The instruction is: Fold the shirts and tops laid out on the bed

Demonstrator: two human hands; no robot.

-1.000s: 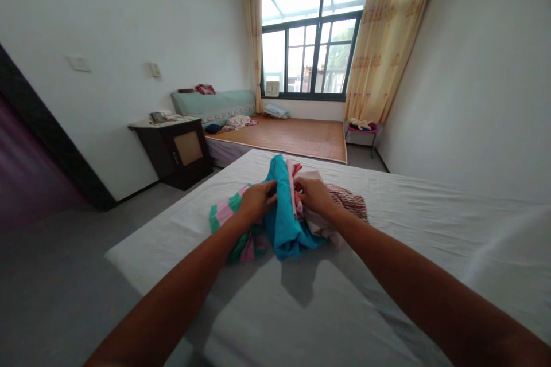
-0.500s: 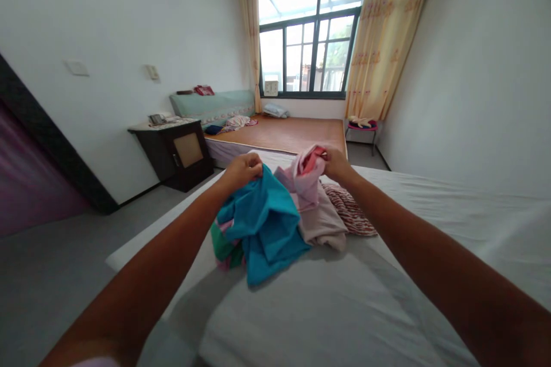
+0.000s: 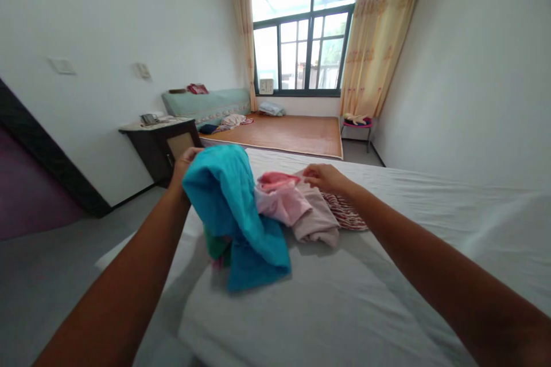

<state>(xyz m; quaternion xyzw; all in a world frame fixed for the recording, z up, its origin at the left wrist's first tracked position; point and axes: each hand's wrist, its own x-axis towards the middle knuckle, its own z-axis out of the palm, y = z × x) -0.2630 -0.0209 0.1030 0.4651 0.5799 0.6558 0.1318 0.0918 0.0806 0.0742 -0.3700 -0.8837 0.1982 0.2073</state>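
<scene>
My left hand [image 3: 186,165] is closed on the upper edge of a bright blue garment [image 3: 232,206], which hangs in loose folds down onto the bed. Its fingers are partly hidden behind the cloth. Green and pink cloth [image 3: 216,246] shows beneath the blue one. A crumpled pink garment [image 3: 286,202] with a coral-red part lies in the middle of the pile. Just right of it is my right hand [image 3: 326,178], fingers loosely bent and apart, with nothing visibly held. Under that hand lie a beige garment [image 3: 321,223] and a red-and-white striped cloth [image 3: 348,212].
The pile rests on a bed with a white sheet [image 3: 336,309]. Beyond stands another bed with a brown mat [image 3: 293,133]. A dark cabinet [image 3: 157,143] is at the left, and a small stool [image 3: 358,122] with cloth on it stands by the curtain [image 3: 370,40].
My left hand has moved left, lifting and drawing the blue garment with it. The pink garment has left my right hand and dropped onto the pile; that hand is slightly lower.
</scene>
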